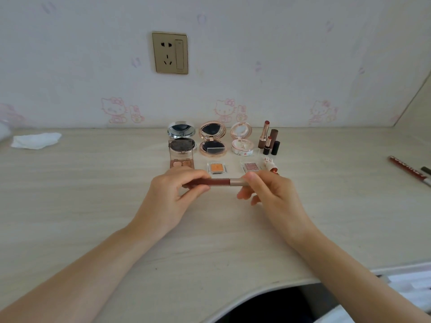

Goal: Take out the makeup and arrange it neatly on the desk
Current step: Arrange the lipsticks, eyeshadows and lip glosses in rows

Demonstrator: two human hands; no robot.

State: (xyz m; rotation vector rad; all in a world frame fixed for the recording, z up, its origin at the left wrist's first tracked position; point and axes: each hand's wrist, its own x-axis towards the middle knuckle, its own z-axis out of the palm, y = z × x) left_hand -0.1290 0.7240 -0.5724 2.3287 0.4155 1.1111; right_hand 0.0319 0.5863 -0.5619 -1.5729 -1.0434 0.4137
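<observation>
Both hands hold a lip gloss (pixel 220 182) level above the desk (pixel 93 194): the left hand (pixel 170 197) pinches its dark tube, the right hand (pixel 268 194) grips the gold cap. Behind it, compacts (pixel 212 139), palettes (pixel 215 168) and lipsticks (pixel 268 138) already stand in rows. Two pencils (pixel 410 171) lie far right, seemingly unplaced, so the task looks mostly done.
</observation>
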